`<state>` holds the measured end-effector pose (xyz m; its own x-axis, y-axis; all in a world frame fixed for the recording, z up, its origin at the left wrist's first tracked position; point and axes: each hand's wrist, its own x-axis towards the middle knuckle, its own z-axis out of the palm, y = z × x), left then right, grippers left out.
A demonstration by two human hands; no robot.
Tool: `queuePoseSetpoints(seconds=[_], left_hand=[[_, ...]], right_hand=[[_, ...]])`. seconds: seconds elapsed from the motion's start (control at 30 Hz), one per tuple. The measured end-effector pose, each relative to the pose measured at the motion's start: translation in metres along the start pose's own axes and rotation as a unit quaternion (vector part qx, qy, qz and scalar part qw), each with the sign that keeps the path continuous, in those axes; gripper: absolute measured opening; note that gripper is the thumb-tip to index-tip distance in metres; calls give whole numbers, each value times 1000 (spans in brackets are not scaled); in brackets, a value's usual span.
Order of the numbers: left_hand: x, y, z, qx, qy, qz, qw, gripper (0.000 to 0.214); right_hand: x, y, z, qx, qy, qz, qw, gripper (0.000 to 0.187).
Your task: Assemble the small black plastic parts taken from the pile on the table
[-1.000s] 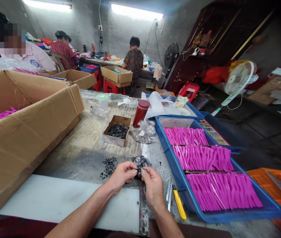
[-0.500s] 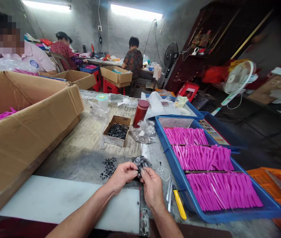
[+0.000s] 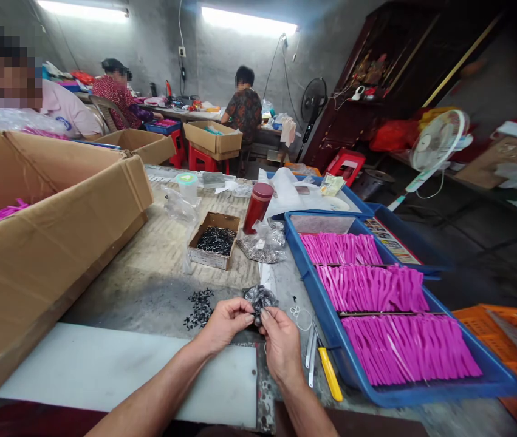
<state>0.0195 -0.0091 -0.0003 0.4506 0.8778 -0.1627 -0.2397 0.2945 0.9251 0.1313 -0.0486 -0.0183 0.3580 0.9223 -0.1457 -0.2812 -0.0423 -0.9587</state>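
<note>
A small clear plastic bag (image 3: 261,296), dark with black bits inside, lies on the worktable just beyond my fingertips. My left hand (image 3: 227,323) is closed in a pinch at the near end of this bag. From the other side my right hand (image 3: 280,340) pinches the same gathered end, thumb against fingers. Exactly what sits between the fingertips is partly hidden. Left of the bag is a loose pile of small black parts (image 3: 199,308). To the right lie a thin white loop of cord (image 3: 302,318) and a yellow-handled tool (image 3: 330,373).
A blue tray (image 3: 301,276) holds rows of magenta strips (image 3: 367,282) at right. A large cardboard box (image 3: 58,243) flanks the left. Ahead stand a small box of black pins (image 3: 215,240) and a red canister (image 3: 258,207). A white board (image 3: 126,364) lies under my left forearm. Several people sit beyond.
Both hands stay at the bag's near end with almost the same pinch. The view shifts very slightly. At far left, a co-worker's head and upper body have moved a little.
</note>
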Motion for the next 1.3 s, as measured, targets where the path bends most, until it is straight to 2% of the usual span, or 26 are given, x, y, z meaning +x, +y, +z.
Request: queuePoseSetpoints(seconds=[0.17, 0.33, 0.43, 0.57, 0.67, 0.8, 1.07, 1.3], left_hand=[[0, -1, -1, 4, -8, 8, 1000, 18], [-2, 1, 1, 51, -5, 30, 998, 17], [-3, 2, 1, 114, 5, 74, 991, 14], [-4, -1, 0, 217, 22, 153, 964, 10], [-5, -3, 0, 251, 25, 181, 951, 11], [-6, -1, 1, 263, 26, 187, 946, 12], [-6, 1, 0, 278, 21, 180, 943, 12], [-5, 2, -1, 286, 22, 179, 941, 12]], right_hand=[[0, -1, 1, 2, -1, 4, 1000, 16], [-2, -1, 3, 20, 6, 9, 1000, 16], [-4, -4, 6, 35, 17, 22, 999, 17], [-7, -6, 9, 55, 19, 24, 998, 16], [-8, -4, 10, 70, 11, 21, 997, 15], [-7, -1, 8, 55, 3, 16, 998, 15], [-6, -3, 4, -72, 13, -33, 997, 14], [-5, -6, 5, -112, 16, -42, 993, 16]])
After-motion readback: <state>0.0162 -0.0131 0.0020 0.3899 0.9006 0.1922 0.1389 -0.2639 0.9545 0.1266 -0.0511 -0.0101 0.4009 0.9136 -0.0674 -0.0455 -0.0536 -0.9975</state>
